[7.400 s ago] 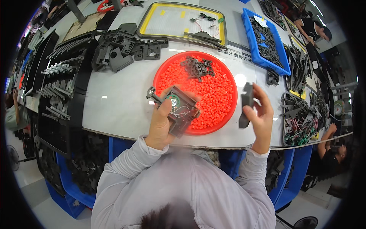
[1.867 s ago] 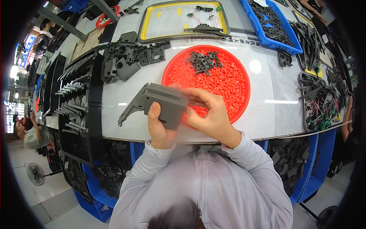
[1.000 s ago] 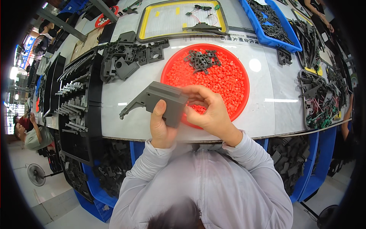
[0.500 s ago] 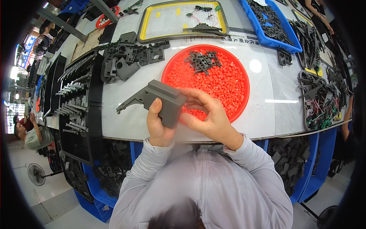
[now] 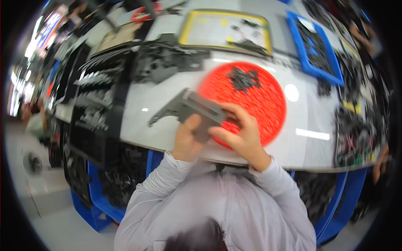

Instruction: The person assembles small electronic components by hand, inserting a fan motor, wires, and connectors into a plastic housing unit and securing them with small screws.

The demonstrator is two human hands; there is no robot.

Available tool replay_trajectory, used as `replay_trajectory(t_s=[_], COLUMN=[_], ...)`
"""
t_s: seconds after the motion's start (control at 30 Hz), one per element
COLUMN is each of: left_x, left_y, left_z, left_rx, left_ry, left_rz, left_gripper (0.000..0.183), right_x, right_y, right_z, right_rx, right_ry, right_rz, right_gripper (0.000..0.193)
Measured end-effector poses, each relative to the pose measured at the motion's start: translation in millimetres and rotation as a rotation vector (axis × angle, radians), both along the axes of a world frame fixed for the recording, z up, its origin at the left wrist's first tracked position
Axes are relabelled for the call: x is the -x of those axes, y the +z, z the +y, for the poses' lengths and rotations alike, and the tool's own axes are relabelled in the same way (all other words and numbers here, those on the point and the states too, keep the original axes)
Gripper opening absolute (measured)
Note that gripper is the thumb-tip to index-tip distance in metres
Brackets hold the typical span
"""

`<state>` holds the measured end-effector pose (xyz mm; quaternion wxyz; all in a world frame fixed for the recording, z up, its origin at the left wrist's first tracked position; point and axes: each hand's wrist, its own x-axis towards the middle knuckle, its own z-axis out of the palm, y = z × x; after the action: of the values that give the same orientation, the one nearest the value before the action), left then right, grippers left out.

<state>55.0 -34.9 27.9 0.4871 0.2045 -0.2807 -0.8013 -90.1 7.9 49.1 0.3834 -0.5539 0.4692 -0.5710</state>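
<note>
A dark grey plastic part (image 5: 200,109), blocky with a thin hooked arm reaching left, is held above the table's front. My left hand (image 5: 187,140) grips it from below, thumb across its near face. At the block's right end my right hand (image 5: 247,136) closes in, thumb and forefinger bent against the edge; whether a small piece sits between those fingers is hidden. Just beyond stands a round red tray (image 5: 281,121) full of small red plastic pieces (image 5: 264,102). A heap of small dark clips (image 5: 243,79) lies on top of them.
More dark grey housings (image 5: 161,62) lie at the back left, beside a black rack (image 5: 90,144) of metallic-looking parts. A yellow-edged tray (image 5: 184,35) is at the back. To the right are a blue bin (image 5: 299,46) of dark parts and a tray of wired parts (image 5: 356,136).
The whole view has shifted and blurred, with the table now lower and further right. Both hands still hold the grey part, which has tilted; my right thumb now shows at its edge.
</note>
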Motion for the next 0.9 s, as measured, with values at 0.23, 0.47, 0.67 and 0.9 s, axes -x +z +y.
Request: replay_trajectory(t_s=[0.23,0.47,0.67,0.9], left_x=[-92,-264,-412,-382], left_y=[37,89,61,80], left_z=[4,-38,-73,-61], left_rx=[0.031,0.340,0.252,0.220], left_ry=[0.204,0.915,1.019,1.210], left_rz=[-0.031,-0.528,-0.977,-0.727], left_gripper=[0.038,0.029,0.030,0.035], right_x=[7,34,42,46], right_y=[-13,-28,-30,-24], right_z=[28,20,14,26], right_rx=[-0.038,-0.044,-0.020,-0.029], right_ry=[0.124,-0.063,-0.137,-0.240], right_rz=[-0.121,-0.064,-0.060,0.004], right_gripper=[0.051,0.039,0.038,0.036])
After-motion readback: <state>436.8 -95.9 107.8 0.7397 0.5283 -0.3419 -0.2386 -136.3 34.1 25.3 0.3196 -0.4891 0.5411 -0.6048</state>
